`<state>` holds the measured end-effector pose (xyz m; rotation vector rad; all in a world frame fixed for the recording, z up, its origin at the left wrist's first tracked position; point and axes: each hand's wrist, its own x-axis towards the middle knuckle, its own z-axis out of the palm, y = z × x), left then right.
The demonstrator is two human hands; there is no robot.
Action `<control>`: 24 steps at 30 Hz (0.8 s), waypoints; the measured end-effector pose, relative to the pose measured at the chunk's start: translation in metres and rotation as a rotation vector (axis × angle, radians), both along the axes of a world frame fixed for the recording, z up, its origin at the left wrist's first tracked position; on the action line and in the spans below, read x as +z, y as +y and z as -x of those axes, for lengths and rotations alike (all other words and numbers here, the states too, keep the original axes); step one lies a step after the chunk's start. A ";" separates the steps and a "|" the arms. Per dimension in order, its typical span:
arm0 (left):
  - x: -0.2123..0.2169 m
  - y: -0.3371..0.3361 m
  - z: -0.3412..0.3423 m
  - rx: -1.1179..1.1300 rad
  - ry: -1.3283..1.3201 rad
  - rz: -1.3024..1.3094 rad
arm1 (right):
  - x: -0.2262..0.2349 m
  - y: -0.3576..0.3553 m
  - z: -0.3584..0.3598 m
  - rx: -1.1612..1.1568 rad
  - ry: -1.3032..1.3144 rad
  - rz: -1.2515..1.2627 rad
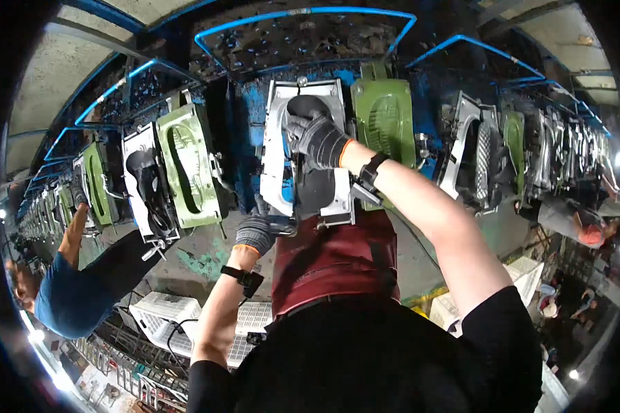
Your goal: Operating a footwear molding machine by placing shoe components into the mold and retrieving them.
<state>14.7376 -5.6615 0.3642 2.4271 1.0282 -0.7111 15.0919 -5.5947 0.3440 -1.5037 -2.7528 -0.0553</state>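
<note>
In front of me a silver metal shoe-sole mould (274, 186) lies opened, its green lid half (386, 113) hinged to the right. A black sole-shaped piece (317, 189) lies along the mould, its rounded far end under my right hand. My right hand (318, 141), in a grey striped glove with an orange cuff, reaches over the piece with fingers curled onto its left edge. At the mould's near left corner, my left hand (255, 233), gloved alike, has its fingers round a small metal handle (284, 228); one finger points up along the mould's side.
Another opened mould with a silver half (141, 182) and green half (189, 168) stands to the left, one more silver mould (470, 155) to the right. Blue pipe rails (306, 12) arch behind. White crates (165, 316) sit behind me. A co-worker in blue (76, 296) works at left.
</note>
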 end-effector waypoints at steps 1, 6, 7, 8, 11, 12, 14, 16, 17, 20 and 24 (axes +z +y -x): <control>0.027 0.003 -0.041 0.332 0.175 0.419 | 0.029 -0.005 0.001 -0.028 -0.054 0.127; 0.031 -0.030 -0.055 0.087 -0.186 0.261 | 0.045 -0.045 0.014 -0.367 0.153 0.171; 0.037 -0.014 -0.065 0.110 -0.109 0.278 | 0.038 -0.064 0.020 -0.453 0.191 0.138; 0.050 0.004 -0.083 0.187 -0.133 0.310 | 0.018 -0.092 0.023 -0.563 0.161 0.090; 0.019 0.043 -0.106 0.221 -0.706 -0.254 | 0.030 -0.151 0.090 -0.719 0.418 0.267; 0.040 0.060 -0.136 0.170 -0.747 -0.307 | 0.031 -0.171 0.106 -0.788 0.409 0.342; 0.039 0.085 -0.190 0.173 -0.807 -0.346 | 0.041 -0.183 0.125 -0.883 0.406 0.433; 0.035 0.091 -0.231 0.069 -0.748 -0.340 | 0.034 -0.197 0.125 -0.836 0.402 0.447; 0.022 0.092 -0.244 0.003 -0.751 -0.377 | 0.024 -0.202 0.125 -0.835 0.398 0.477; -0.006 0.095 -0.250 0.041 -0.833 -0.413 | 0.037 -0.206 0.110 -0.783 0.487 0.532; -0.005 0.093 -0.254 0.016 -0.757 -0.416 | 0.028 -0.216 0.107 -0.765 0.516 0.390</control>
